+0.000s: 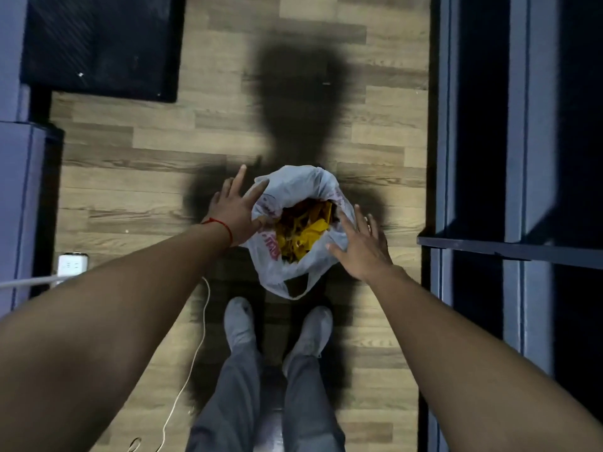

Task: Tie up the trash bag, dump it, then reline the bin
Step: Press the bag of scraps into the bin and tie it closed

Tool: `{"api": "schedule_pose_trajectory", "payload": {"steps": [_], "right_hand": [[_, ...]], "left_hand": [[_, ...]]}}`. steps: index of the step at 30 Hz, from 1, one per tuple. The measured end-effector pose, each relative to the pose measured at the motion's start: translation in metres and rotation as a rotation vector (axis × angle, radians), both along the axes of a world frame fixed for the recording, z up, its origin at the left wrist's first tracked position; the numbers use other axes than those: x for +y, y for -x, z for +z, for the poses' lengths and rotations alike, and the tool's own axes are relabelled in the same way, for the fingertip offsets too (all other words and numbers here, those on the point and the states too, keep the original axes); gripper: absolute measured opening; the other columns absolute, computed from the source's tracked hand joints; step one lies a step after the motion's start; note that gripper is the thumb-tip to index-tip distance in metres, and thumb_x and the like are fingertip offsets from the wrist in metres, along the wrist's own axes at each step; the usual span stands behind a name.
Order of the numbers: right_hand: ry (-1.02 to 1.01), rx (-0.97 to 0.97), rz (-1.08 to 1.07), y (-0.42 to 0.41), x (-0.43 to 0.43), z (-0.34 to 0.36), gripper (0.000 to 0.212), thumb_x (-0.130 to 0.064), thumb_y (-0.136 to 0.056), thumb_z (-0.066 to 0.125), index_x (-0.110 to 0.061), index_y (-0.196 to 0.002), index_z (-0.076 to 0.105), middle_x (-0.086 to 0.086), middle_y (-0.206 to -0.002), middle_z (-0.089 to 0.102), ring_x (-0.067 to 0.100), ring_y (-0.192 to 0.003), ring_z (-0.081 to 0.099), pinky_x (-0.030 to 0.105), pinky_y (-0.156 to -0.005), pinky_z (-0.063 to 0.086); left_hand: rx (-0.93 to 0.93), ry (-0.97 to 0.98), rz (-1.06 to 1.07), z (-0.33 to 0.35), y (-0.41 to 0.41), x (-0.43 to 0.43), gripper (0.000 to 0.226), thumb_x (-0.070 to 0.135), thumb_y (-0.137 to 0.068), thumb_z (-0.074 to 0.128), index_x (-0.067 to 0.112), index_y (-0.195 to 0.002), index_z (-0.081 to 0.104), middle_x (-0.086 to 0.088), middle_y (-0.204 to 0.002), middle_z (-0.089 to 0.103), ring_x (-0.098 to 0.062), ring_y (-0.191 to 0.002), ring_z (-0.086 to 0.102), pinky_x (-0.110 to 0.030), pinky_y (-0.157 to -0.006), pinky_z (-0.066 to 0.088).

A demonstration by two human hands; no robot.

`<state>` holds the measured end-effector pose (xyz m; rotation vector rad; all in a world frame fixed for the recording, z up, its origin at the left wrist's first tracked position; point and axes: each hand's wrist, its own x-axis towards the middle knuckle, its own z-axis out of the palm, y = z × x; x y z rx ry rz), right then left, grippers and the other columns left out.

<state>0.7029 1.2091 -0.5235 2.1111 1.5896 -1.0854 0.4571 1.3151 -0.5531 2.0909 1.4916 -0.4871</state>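
Observation:
A white plastic trash bag (295, 187) with red print stands on the wood floor just ahead of my feet, its mouth wide open. Yellow and dark scraps (301, 234) fill it. The bin under the bag is hidden by the plastic. My left hand (236, 212) lies at the bag's left rim with fingers spread; the thumb touches the plastic. My right hand (360, 247) is at the right rim, fingers spread and resting against the bag. Neither hand has closed on anything.
A dark mat (101, 47) lies at the far left. Dark shelving (509, 190) runs along the right side. A white power strip (72, 264) sits on the floor at the left, and a thin white cable (200, 321) trails past my left foot.

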Motion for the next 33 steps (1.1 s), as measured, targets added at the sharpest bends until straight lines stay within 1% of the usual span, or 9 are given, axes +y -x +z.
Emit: {"api": "schedule_pose_trajectory", "payload": {"steps": [8,11,14,17,20,25,29,31,33], "right_hand": [[-0.022,-0.015,-0.011,-0.003,0.012,-0.1,0.078,-0.059,-0.093,0.045,-0.04,-0.153,-0.002,-0.004,-0.162,-0.02,0.031,-0.149,-0.015,0.056,-0.119,0.005],[-0.027,-0.014,-0.028,0.001,0.012,-0.119,0.079,-0.057,-0.092,0.05,-0.042,-0.153,0.002,-0.005,-0.161,-0.024,0.034,-0.148,-0.017,0.061,-0.115,0.009],[-0.04,-0.001,-0.043,0.003,0.011,-0.129,0.08,-0.044,-0.093,0.056,-0.04,-0.154,0.005,-0.002,-0.16,-0.028,0.038,-0.148,-0.014,0.06,-0.116,0.015],[-0.094,-0.023,0.011,0.001,0.006,-0.142,0.081,-0.026,-0.092,0.061,-0.031,-0.155,0.009,0.005,-0.159,-0.029,0.037,-0.149,-0.007,0.05,-0.12,0.017],[-0.116,-0.024,0.027,-0.005,0.009,-0.15,0.083,-0.011,-0.088,0.064,-0.029,-0.154,0.017,0.002,-0.159,-0.028,0.037,-0.149,0.0,0.048,-0.117,0.025],[-0.12,0.002,0.167,-0.01,0.032,-0.149,0.092,-0.003,-0.086,0.06,-0.028,-0.156,0.006,0.001,-0.162,-0.022,0.036,-0.149,-0.001,0.048,-0.119,0.02],[-0.168,0.009,0.208,-0.006,0.042,-0.144,0.083,-0.011,-0.09,0.059,-0.034,-0.155,0.012,0.001,-0.162,-0.021,0.034,-0.15,-0.005,0.047,-0.12,0.018],[-0.303,0.011,0.176,-0.002,0.034,-0.142,0.078,-0.02,-0.089,0.062,-0.037,-0.153,0.019,0.006,-0.163,-0.017,0.037,-0.15,-0.003,0.051,-0.119,0.019],[-0.399,0.015,0.126,0.003,0.018,-0.144,0.075,-0.03,-0.091,0.06,-0.04,-0.152,0.019,0.01,-0.163,-0.015,0.037,-0.15,-0.004,0.056,-0.118,0.018]], "left_hand": [[-0.038,-0.005,-0.088,-0.101,-0.02,0.026,0.078,0.059,-0.087,0.051,0.052,-0.146,0.001,-0.01,-0.159,-0.018,-0.038,-0.146,0.0,-0.06,-0.114,0.019],[-0.042,0.015,-0.117,-0.115,-0.024,0.035,0.078,0.058,-0.087,0.052,0.054,-0.145,0.001,-0.011,-0.159,-0.018,-0.041,-0.145,0.005,-0.06,-0.112,0.025],[-0.09,0.137,-0.113,-0.122,-0.027,0.04,0.072,0.053,-0.09,0.05,0.058,-0.142,0.0,-0.006,-0.16,-0.016,-0.043,-0.141,0.021,-0.053,-0.104,0.041],[-0.142,0.168,-0.1,-0.127,-0.024,0.034,0.072,0.052,-0.093,0.046,0.056,-0.143,-0.005,-0.003,-0.162,-0.006,-0.039,-0.141,0.024,-0.048,-0.105,0.039],[-0.209,0.106,-0.069,-0.131,-0.016,0.025,0.073,0.054,-0.092,0.045,0.052,-0.145,-0.006,-0.004,-0.162,-0.001,-0.036,-0.142,0.023,-0.047,-0.106,0.038],[-0.212,0.147,0.07,-0.126,0.0,-0.002,0.078,0.053,-0.092,0.046,0.05,-0.145,-0.011,-0.003,-0.161,-0.004,-0.036,-0.138,0.032,-0.045,-0.096,0.045],[-0.208,0.143,0.101,-0.123,0.01,-0.01,0.073,0.052,-0.094,0.043,0.052,-0.145,-0.008,-0.003,-0.161,0.001,-0.035,-0.132,0.041,-0.045,-0.093,0.049],[-0.217,0.126,0.074,-0.125,0.01,-0.003,0.068,0.053,-0.094,0.042,0.055,-0.144,-0.004,-0.002,-0.162,-0.006,-0.035,-0.14,0.03,-0.049,-0.1,0.045],[-0.25,0.095,0.037,-0.127,0.006,0.008,0.066,0.053,-0.093,0.042,0.056,-0.144,-0.001,-0.002,-0.161,-0.012,-0.035,-0.146,0.013,-0.053,-0.109,0.036]]}}
